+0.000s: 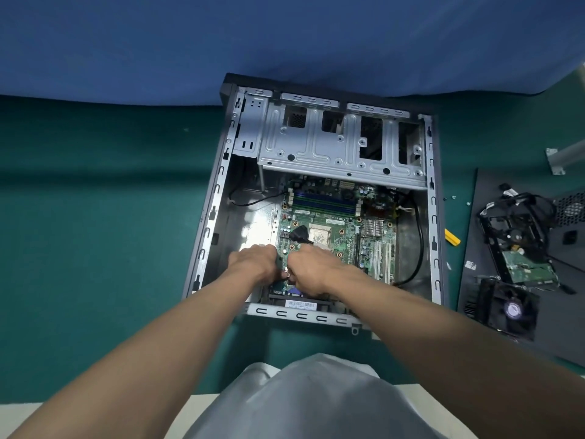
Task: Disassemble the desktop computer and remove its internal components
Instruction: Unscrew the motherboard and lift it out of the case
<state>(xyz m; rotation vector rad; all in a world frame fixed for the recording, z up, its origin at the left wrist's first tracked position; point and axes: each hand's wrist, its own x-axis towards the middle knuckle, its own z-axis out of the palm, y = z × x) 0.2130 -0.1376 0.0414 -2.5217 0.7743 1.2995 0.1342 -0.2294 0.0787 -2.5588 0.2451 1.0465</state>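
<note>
Fingertips of left hand (253, 264), right hand (311, 270) hidden; grip unclear; side panel (474, 280) cropped.

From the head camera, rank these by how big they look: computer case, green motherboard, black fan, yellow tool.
1. computer case
2. green motherboard
3. black fan
4. yellow tool, only partly visible beside the case

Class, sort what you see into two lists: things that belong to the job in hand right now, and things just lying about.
In hand:
left hand, right hand, motherboard, computer case.

Lying about:
black side panel, fan, hard drive with cables, yellow tool, loose screws.
</note>
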